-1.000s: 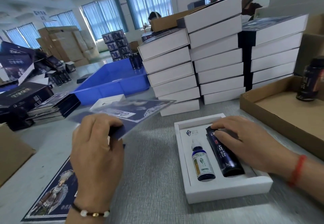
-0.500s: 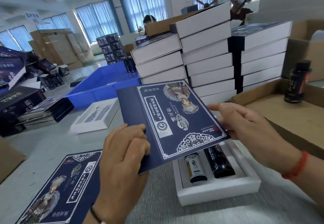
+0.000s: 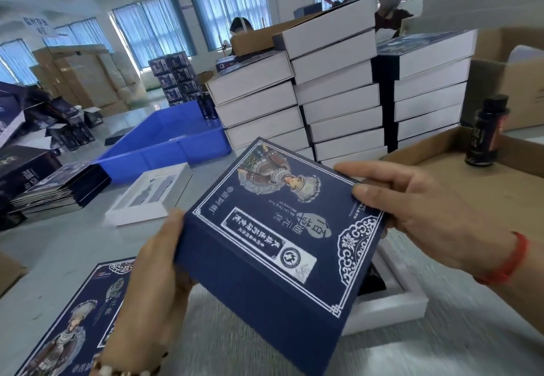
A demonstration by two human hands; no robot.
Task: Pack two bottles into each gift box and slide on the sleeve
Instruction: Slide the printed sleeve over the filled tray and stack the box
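Observation:
I hold a dark blue printed sleeve (image 3: 273,234), opened into a box shape, above the table in front of me. My left hand (image 3: 159,281) grips its near left edge. My right hand (image 3: 412,213) pinches its far right edge. Under the sleeve lies the white gift box (image 3: 394,302); only its right rim and a dark sliver of a bottle (image 3: 374,284) show. An empty white tray box (image 3: 150,193) lies further left. A dark bottle (image 3: 485,131) stands in the cardboard tray at right.
Stacks of white boxes (image 3: 329,87) rise behind the sleeve. A blue plastic bin (image 3: 164,143) sits at back left, flat sleeves (image 3: 59,190) are piled at left, one flat sleeve (image 3: 82,322) lies near me. A cardboard tray (image 3: 477,187) is at right. People work behind the stacks.
My right hand left the bottles in the box and took the sleeve's right edge. The flat sleeve was lifted over the box and opened into a box shape, hiding most of the box.

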